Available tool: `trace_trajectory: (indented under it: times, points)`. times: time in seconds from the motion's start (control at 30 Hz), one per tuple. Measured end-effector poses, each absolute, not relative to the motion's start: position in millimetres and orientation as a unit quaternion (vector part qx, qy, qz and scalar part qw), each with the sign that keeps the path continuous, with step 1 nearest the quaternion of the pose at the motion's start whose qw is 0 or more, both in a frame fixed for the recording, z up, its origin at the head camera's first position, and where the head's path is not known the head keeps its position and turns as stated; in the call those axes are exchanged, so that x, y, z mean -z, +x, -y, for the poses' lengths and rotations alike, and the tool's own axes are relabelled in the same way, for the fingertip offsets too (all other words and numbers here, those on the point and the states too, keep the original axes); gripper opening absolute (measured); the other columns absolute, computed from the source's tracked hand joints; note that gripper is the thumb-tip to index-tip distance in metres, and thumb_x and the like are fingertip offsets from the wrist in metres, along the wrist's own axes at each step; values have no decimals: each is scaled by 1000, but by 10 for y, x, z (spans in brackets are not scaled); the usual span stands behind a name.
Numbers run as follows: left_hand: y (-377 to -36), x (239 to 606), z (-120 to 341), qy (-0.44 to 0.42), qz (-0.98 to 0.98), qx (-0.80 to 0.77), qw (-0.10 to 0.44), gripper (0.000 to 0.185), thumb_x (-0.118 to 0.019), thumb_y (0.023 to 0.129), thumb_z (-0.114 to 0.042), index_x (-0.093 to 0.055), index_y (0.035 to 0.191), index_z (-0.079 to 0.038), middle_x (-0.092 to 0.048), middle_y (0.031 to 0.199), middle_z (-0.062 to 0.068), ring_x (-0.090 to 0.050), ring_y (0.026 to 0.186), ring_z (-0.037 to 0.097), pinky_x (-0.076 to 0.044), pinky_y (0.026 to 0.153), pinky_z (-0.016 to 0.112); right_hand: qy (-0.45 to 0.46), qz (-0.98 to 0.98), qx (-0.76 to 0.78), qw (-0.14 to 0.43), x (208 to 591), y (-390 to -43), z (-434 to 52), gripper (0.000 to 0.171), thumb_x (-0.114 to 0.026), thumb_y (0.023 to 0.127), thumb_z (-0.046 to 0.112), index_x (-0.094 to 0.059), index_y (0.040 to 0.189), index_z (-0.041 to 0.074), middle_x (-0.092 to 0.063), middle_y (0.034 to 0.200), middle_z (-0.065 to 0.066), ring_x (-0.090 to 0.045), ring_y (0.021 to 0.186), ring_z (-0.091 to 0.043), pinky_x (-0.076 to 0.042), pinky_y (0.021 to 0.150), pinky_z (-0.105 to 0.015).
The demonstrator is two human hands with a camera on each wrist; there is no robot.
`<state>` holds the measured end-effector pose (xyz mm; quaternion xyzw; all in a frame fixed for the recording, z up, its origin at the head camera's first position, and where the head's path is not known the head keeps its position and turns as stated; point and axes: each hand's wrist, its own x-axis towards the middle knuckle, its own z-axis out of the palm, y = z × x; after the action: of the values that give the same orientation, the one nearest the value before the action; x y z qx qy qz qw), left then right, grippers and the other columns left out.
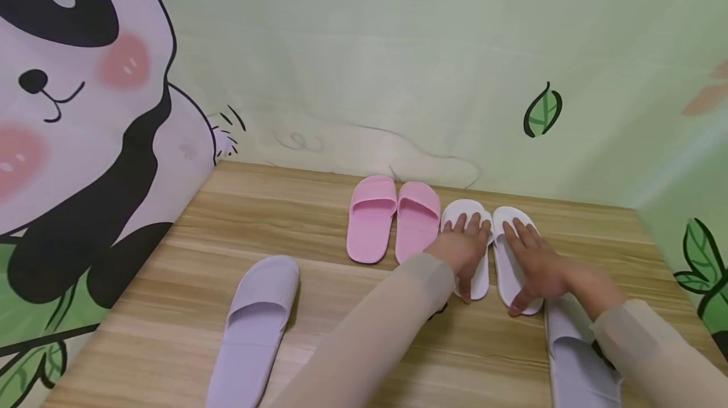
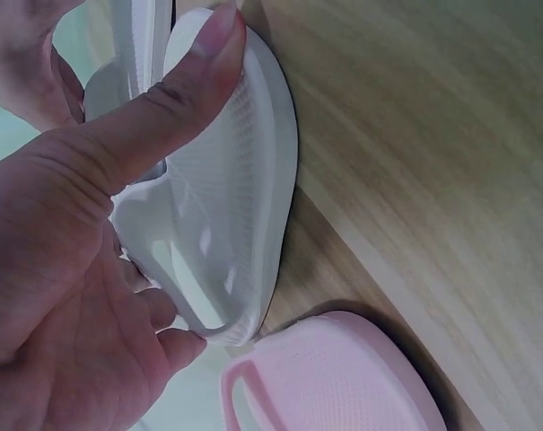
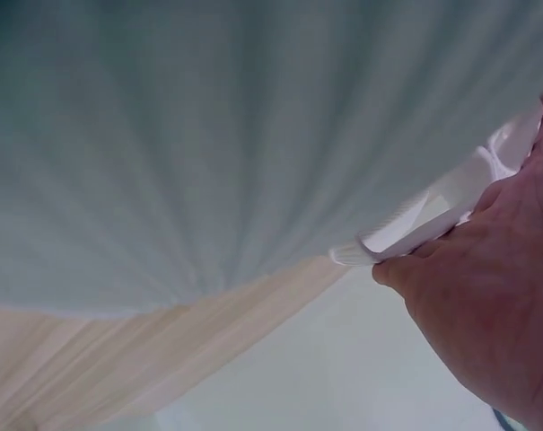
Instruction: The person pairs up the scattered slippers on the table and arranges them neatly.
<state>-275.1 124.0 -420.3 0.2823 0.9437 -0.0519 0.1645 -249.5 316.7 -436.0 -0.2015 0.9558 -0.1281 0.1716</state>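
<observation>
A pair of white slippers lies side by side on the wood-patterned floor, toes toward the wall. My left hand point(image 1: 462, 249) rests on the left white slipper point(image 1: 481, 283), fingers extended over its strap and thumb by its inner edge. In the left wrist view, the thumb point(image 2: 177, 99) stretches across the slipper's footbed point(image 2: 253, 171). My right hand point(image 1: 537, 267) rests on the right white slipper point(image 1: 506, 266), fingers spread over the strap and thumb near the heel. In the right wrist view, that hand point(image 3: 486, 296) partly hides the slipper.
Pink slippers point(image 1: 370, 231) stand against the wall, left of the white pair. One large grey-lilac slipper point(image 1: 253, 338) lies at front left, another point(image 1: 586, 370) under the right forearm. A ribbed pale surface point(image 3: 208, 153) fills much of the right wrist view. Printed walls point(image 1: 318, 48) surround the floor.
</observation>
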Motion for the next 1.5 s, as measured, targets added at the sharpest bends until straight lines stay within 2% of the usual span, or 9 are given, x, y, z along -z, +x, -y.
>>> trace_trajectory:
  times: [0.23,0.43,0.57,0.73,0.97,1.13,1.33,1.5]
  points:
    - [-2939,4424,-1347,272,-945,56,172,159,-100,52,-56,4,168,-23,5,177,3,-5,163,25,-16,131,41,-204,-954,146,166,4390,-2564,-3197,159,-100,51,43,3,161,-9,6,164,-43,4,148,-67,-3,119,-77]
    - [-2963,4443,-1345,281,-948,52,140,157,-101,50,-56,-3,169,-21,-3,177,6,-11,163,29,-21,130,44,-207,-950,172,157,4411,-2603,-3213,156,-100,51,38,1,161,-9,5,164,-43,5,149,-67,-2,118,-78]
    - [-3019,4513,-1375,277,-950,50,134,159,-100,48,-59,-2,168,-23,-1,177,4,-10,163,27,-21,130,44,-208,-949,181,152,4427,-2626,-3230,156,-100,51,35,1,161,-9,6,164,-43,7,149,-67,-1,118,-79]
    - [-3004,4403,-1348,276,-949,46,144,154,-101,52,-55,-5,169,-21,-4,177,5,-11,163,27,-22,130,43,-206,-947,189,155,4439,-2661,-3242,155,-99,52,34,2,161,-9,7,165,-42,8,150,-66,0,118,-78]
    - [-3075,4451,-1363,273,-949,37,151,156,-100,51,-56,-3,168,-24,-1,177,2,-9,163,25,-19,131,42,-197,-947,199,158,4470,-2704,-3260,155,-99,51,33,2,161,-8,8,165,-40,10,151,-63,2,118,-78]
    - [-2946,4227,-1269,274,-945,12,178,148,-99,60,-49,-3,169,-22,-1,177,1,-6,163,24,-15,132,39,-197,-947,206,151,4484,-2684,-3273,155,-99,50,32,1,161,-9,8,165,-41,10,151,-63,2,118,-78]
    - [-2982,4213,-1249,270,-938,-9,218,149,-98,63,-48,6,168,-25,10,176,-2,5,163,21,-7,133,36,-196,-943,223,147,4461,-2690,-3290,150,-99,56,31,0,162,-6,9,166,-40,11,151,-63,2,118,-79]
    - [-3011,4217,-1202,286,-935,-33,209,150,-95,63,-58,7,168,-24,11,176,0,6,163,23,-9,133,39,-195,-946,219,135,4459,-2723,-3301,142,-96,65,36,-1,163,-7,8,167,-38,11,151,-63,0,117,-80]
